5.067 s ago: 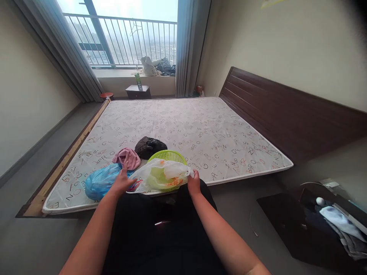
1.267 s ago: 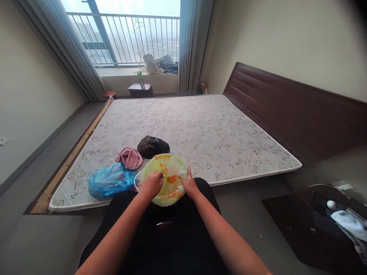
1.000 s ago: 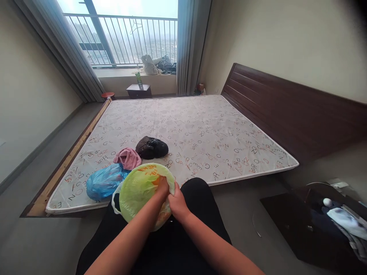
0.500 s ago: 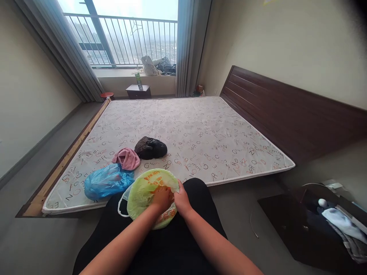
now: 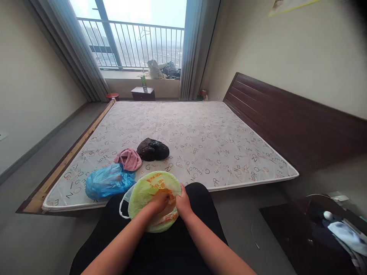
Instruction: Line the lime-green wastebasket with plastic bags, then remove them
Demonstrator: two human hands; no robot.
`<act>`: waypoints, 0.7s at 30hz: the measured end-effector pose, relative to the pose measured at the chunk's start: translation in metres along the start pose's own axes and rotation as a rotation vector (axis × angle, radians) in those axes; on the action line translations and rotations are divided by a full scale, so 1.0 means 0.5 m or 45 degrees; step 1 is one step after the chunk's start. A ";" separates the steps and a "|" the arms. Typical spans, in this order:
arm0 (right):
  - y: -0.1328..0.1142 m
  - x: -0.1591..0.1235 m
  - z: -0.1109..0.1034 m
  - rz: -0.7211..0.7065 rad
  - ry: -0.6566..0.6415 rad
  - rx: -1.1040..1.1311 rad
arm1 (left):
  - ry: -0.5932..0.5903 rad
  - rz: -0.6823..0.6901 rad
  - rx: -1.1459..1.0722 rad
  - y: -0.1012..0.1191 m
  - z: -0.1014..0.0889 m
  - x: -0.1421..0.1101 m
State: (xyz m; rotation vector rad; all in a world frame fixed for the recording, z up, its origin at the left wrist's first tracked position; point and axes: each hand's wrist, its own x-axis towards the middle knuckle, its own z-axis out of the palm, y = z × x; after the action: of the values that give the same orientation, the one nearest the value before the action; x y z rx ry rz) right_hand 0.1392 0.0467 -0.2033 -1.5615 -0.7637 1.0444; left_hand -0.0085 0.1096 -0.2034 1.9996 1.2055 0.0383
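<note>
Head view, basket: the green basket sits at the person's lap, mouth tilted toward the camera, just off the near edge of the mattress.
Bag: a clear plastic bag with orange print lines the basket; its white handle loop hangs out at the left.
Right hand: the right hand grips the right rim, thumb over the edge, pinching film and rim together.
Left hand: the left hand is inside the basket, fingers curled; whether they pinch film cannot be told.
Left of basket: blue bag, nearest; pink cloth and black bag lie farther back.
Handling advice: hold the rim firmly with the right hand while the left works the film; light pressure should limit tearing or slipping off the rim.
Hidden: right fingers behind the rim; basket underside; contact with the lap.
Hard to make out: contents of the blue and black bags.
Cut off: both forearms, at the lower frame edge.
</note>
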 end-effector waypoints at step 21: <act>-0.013 0.052 0.028 0.018 0.093 -0.165 | 0.641 -0.193 -0.245 -0.158 -0.222 0.000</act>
State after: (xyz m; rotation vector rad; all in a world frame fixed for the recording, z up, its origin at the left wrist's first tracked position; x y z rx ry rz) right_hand 0.1377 0.0769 -0.2038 -1.7079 -0.7838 0.9586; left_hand -0.1108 0.1958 -0.1767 1.7756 1.5944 0.5892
